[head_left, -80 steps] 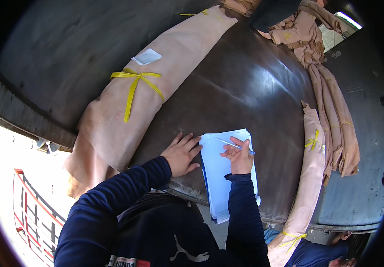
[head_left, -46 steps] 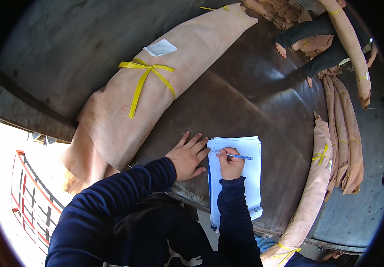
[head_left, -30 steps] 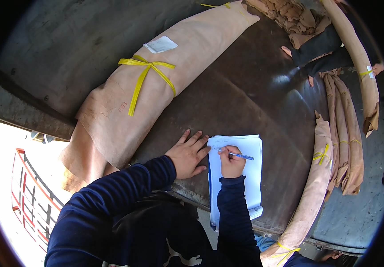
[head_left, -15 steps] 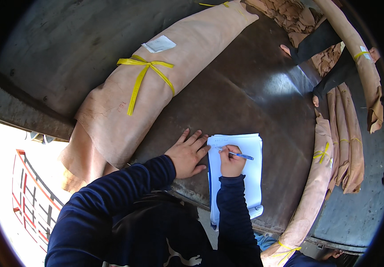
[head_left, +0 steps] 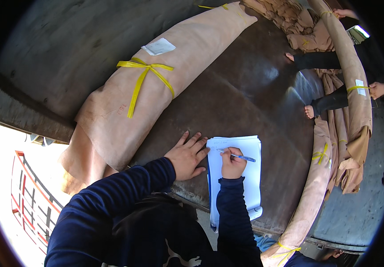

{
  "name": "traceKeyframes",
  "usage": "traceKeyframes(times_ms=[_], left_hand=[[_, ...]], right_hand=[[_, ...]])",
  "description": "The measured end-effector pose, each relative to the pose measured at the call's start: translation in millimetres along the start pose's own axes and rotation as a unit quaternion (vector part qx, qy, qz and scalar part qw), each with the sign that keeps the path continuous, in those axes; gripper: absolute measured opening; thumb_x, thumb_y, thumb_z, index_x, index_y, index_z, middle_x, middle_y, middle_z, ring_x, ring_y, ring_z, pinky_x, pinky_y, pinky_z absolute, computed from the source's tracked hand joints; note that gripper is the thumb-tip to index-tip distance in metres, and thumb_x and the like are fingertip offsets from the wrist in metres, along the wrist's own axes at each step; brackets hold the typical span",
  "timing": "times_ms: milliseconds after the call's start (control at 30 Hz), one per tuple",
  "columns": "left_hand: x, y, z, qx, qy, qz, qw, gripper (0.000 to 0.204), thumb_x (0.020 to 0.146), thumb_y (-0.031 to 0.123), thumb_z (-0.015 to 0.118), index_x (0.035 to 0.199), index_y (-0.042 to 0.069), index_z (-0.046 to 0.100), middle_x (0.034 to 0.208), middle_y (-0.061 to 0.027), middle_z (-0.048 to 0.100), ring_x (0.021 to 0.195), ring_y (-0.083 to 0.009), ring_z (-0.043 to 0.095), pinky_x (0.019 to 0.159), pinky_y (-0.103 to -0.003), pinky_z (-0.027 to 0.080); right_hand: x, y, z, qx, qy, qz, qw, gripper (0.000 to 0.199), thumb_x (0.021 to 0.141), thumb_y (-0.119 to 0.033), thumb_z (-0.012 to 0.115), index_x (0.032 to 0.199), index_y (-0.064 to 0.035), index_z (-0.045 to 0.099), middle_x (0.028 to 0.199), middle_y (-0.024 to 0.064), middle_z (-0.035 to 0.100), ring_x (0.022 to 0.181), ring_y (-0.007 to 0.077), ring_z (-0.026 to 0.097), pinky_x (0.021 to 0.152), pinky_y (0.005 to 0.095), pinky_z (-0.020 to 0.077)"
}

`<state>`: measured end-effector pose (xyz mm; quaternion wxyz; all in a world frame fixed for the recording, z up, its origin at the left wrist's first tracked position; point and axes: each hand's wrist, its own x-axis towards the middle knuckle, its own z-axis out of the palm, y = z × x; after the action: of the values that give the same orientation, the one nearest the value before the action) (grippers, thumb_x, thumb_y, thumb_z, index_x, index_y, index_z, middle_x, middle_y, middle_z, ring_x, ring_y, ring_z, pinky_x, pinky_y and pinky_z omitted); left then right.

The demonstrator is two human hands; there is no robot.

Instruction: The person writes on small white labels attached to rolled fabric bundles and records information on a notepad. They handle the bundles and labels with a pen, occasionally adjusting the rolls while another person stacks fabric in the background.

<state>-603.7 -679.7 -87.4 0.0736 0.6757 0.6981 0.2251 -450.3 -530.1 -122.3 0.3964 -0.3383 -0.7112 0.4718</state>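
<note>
Near the middle of the view lies a pad of white paper (head_left: 245,191) with a few lines of handwriting at its top. My right hand (head_left: 233,169) grips a blue pen (head_left: 246,158) over the upper part of the sheet, tip down near the left margin. Beside the pad, my left hand (head_left: 185,158) rests flat on the dark brown surface (head_left: 227,102), fingers spread and its fingertips close to the paper's left edge. Dark blue sleeves cover both my forearms.
A large rolled tan hide (head_left: 192,49), tied with yellow ribbon (head_left: 140,86), lies at upper left with a paper slip (head_left: 158,46). Several tied rolls (head_left: 318,153) lie at right. A barefoot person's hand (head_left: 378,90) holds another roll (head_left: 349,53). Crumpled hides (head_left: 285,18) are heaped behind.
My right hand and the pen have shifted slightly to the right. At the far right, the other person's feet have moved, and the held roll has shifted left. My left hand stays put.
</note>
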Motion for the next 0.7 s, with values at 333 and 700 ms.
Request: traceKeyframes(times_ms=[333, 700], left_hand=[[0.9, 0.9, -2.2, -0.001, -0.01, -0.001, 1.0, 0.062, 0.086, 0.041, 0.066, 0.134, 0.004, 0.054, 0.146, -0.0204, 0.043, 0.141, -0.0379, 0.034, 0.116, -0.059, 0.023], [-0.6, 0.8, 0.5, 0.002, 0.006, 0.002, 1.0, 0.063, 0.086, 0.041, 0.066, 0.135, 0.004, 0.053, 0.146, -0.0204, 0.043, 0.141, -0.0382, 0.034, 0.116, -0.059, 0.023]], right_hand=[[0.9, 1.6, 0.2, -0.045, 0.013, -0.01, 0.999, 0.003, 0.083, 0.002, 0.068, 0.082, 0.0016, 0.066, 0.063, -0.0008, 0.058, 0.055, 0.0033, 0.049, 0.05, 0.0212, 0.0399], [0.6, -3.5, 1.3, -0.06, -0.002, -0.02, 0.998, 0.005, 0.083, 0.004, 0.067, 0.081, 0.0008, 0.064, 0.064, -0.001, 0.057, 0.056, 0.0031, 0.049, 0.05, 0.0211, 0.0395]])
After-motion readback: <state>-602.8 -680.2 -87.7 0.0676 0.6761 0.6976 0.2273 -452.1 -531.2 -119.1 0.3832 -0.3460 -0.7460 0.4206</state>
